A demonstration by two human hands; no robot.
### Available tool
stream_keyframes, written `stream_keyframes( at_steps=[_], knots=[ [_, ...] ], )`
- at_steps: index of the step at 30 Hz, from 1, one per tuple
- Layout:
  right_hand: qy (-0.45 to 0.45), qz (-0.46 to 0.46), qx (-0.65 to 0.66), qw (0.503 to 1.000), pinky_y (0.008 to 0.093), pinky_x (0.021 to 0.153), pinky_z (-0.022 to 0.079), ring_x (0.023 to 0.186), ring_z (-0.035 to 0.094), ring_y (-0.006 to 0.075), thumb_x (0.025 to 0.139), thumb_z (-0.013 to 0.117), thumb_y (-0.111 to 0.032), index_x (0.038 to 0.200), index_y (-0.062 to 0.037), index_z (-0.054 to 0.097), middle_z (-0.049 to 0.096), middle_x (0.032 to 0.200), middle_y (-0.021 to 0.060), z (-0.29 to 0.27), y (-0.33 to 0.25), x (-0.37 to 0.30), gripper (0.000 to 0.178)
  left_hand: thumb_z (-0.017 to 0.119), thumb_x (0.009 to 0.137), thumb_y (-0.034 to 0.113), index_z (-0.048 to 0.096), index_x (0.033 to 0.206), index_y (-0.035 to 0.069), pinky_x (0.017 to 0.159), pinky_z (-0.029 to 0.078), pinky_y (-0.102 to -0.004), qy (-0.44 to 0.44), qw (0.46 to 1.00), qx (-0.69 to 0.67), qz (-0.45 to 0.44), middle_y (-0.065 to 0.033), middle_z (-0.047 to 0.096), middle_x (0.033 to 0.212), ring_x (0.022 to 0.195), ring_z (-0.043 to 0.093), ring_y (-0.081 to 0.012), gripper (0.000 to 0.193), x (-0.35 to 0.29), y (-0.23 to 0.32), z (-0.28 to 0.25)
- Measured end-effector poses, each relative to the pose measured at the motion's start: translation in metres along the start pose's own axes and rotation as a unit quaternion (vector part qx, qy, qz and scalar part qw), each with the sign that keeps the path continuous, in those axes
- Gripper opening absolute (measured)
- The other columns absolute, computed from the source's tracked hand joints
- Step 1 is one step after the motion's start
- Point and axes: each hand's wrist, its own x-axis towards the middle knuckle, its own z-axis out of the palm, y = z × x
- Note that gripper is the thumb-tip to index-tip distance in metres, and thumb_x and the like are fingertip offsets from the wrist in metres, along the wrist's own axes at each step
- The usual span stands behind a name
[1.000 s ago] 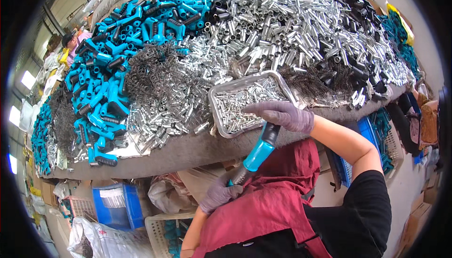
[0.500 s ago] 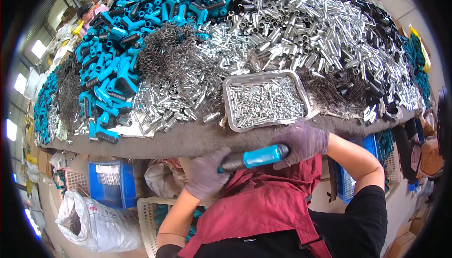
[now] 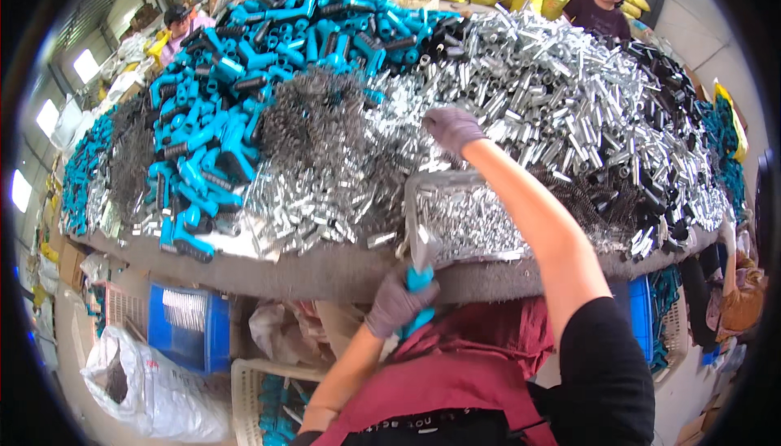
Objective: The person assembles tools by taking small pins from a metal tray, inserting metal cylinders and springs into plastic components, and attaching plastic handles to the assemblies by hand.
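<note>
My left hand (image 3: 397,305), in a thin purple-grey glove, grips a teal handle (image 3: 419,279) near the table's front edge. From the handle's upper end projects a shiny silvery part (image 3: 423,245), partly blurred, beside the tray's left side. My right hand (image 3: 453,130), gloved alike, reaches across the metal tray (image 3: 412,202) to the silver tubes (image 3: 504,80) and small metal parts. Its fingers are curled together; anything inside them is hidden. Small silvery pieces (image 3: 464,222) fill the tray, partly covered by my right forearm.
Teal and black handles (image 3: 236,63) are heaped at the left, beside dark coil springs (image 3: 313,116). Black parts (image 3: 663,80) lie at the far right. Below the table edge (image 3: 268,277) stand a blue crate (image 3: 191,328) and a white sack (image 3: 146,389). People stand around the table's far side.
My right hand has left the teal and black handle at my lap and moved forward over the metal parts. My left hand now holds a teal handle upright, closer to the tray.
</note>
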Motion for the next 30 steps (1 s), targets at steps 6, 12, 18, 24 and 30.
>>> stream_keyframes(
  at_steps=[6, 12, 18, 24, 30],
  knots=[
    [-0.032, 0.148, -0.061, 0.987, 0.0573, 0.095, 0.036, 0.106, 0.059, 0.0323, 0.08, 0.058, -0.033, 0.107, -0.008, 0.065, 0.06, 0.115, 0.0142, 0.048, 0.043, 0.069, 0.038, 0.071, 0.073, 0.018, 0.059, 0.091, 0.006, 0.062, 0.048, -0.0312, -0.124, 0.989, -0.081, 0.009, -0.0026, 0.058, 0.066, 0.063, 0.059, -0.0144, 0.025, -0.009, -0.015, -0.001],
    [-0.095, 0.118, 0.117, 0.982, 0.0478, 0.079, 0.051, 0.096, 0.062, 0.0372, 0.076, 0.062, -0.033, 0.104, 0.0019, 0.063, 0.063, 0.106, 0.0194, 0.043, 0.01, 0.082, 0.044, 0.071, 0.073, 0.014, 0.056, 0.083, 0.008, 0.054, 0.044, -0.0255, -0.099, 0.982, -0.138, -0.089, 0.0042, 0.054, 0.068, 0.058, 0.053, -0.0072, 0.02, -0.018, -0.038, -0.021],
    [-0.249, 0.017, -0.211, 0.945, 0.0549, 0.057, 0.055, 0.085, 0.064, 0.0379, 0.069, 0.069, -0.01, 0.109, -0.0097, 0.062, 0.065, 0.096, 0.0157, 0.06, 0.03, 0.11, 0.04, 0.072, 0.072, 0.014, 0.056, 0.086, 0.008, 0.052, 0.043, -0.0239, -0.104, 0.969, -0.17, -0.148, 0.0033, 0.055, 0.068, 0.057, 0.052, -0.0068, 0.023, -0.011, -0.022, -0.011],
    [0.023, 0.218, 0.582, 0.783, 0.0251, 0.05, 0.046, 0.058, 0.056, 0.0128, 0.087, 0.051, -0.012, 0.09, -0.0072, 0.062, 0.062, 0.077, 0.0047, 0.032, 0.052, 0.063, 0.012, 0.07, 0.071, 0.008, 0.056, 0.091, 0.006, 0.053, 0.044, -0.0241, -0.089, 0.971, -0.156, -0.158, 0.0012, 0.056, 0.07, 0.058, 0.053, -0.008, 0.024, -0.01, -0.038, -0.016],
    [0.056, -0.119, 0.657, 0.742, 0.0254, 0.058, 0.05, 0.067, 0.06, 0.0158, 0.083, 0.062, -0.011, 0.085, -0.002, 0.056, 0.06, 0.075, 0.006, -0.005, 0.049, -0.096, 0.011, 0.07, 0.072, 0.01, 0.056, 0.091, 0.003, 0.053, 0.044, -0.0236, -0.072, 0.991, -0.106, -0.024, -0.0018, 0.057, 0.069, 0.057, 0.054, -0.0084, 0.024, -0.004, -0.034, -0.005]
  ],
)
